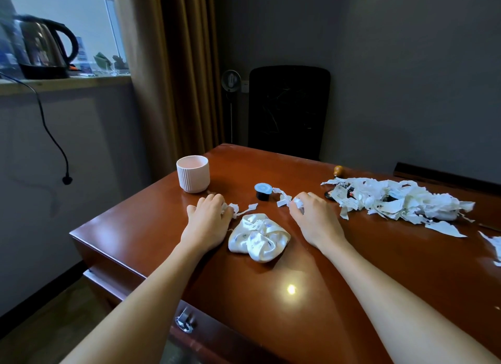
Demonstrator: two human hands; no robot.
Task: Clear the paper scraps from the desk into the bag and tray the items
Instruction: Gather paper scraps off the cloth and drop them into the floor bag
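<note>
Paper scraps (393, 201): main heap, w/ dark bits half buried in it, lies toward the table's (352, 282) far right; a few loose ones sit nr the right edge. A thin trail of them runs btwn the hands, on the far side of the bag (259, 237).

Bag is a white satin pouch, crumpled, flat on the table left of centre, btwn both wrists.

Left hand (210, 214): palm down, grip curled over one end of the trail. Right hand (311, 214): grip pinching a small wad at the fingertips.

Black pot w/ blue lid (263, 191) stands just beyond the trail. Pink ribbed cup (193, 177) is upright nr the far-left corner. Small orange gourd (338, 170) is nr the far edge. Black chair (288, 111) stands behind the table; kettle (44, 46) on the windowsill.
</note>
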